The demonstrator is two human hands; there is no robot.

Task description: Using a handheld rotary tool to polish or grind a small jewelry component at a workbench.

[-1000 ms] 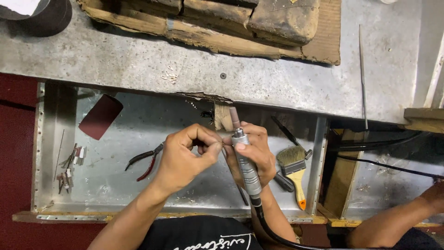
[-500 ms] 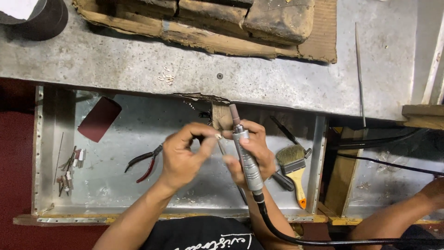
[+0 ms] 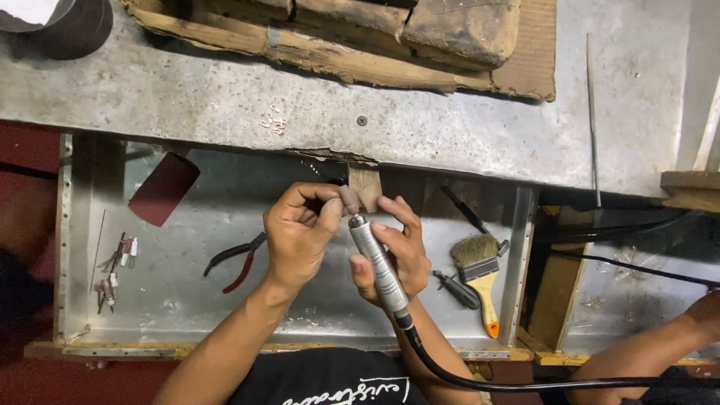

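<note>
A worker's right hand [image 3: 394,255] is wrapped around a slim metal rotary handpiece [image 3: 377,262], its black flexible cable [image 3: 480,379] trailing down past the dark shirt. The left hand [image 3: 300,232] is curled closed, thumb and fingertips pinched on the small brownish drum tip [image 3: 347,200] at the tool's upper end. Both hands meet just below a worn wooden bench peg [image 3: 366,185] that juts from the edge of the scuffed metal bench top [image 3: 225,97].

Beneath the hands lies a shallow metal tray [image 3: 187,300]. On it, to the left, rest red-handled pliers [image 3: 236,261], a dark red sheet [image 3: 163,187] and a cluster of small bits [image 3: 112,274]. To the right lie a yellow-handled brush [image 3: 480,274] and a small black tool [image 3: 459,290]. Rough wooden blocks [image 3: 360,30] sit at the far side of the bench, and another person's forearm [image 3: 645,352] shows at the lower right corner.
</note>
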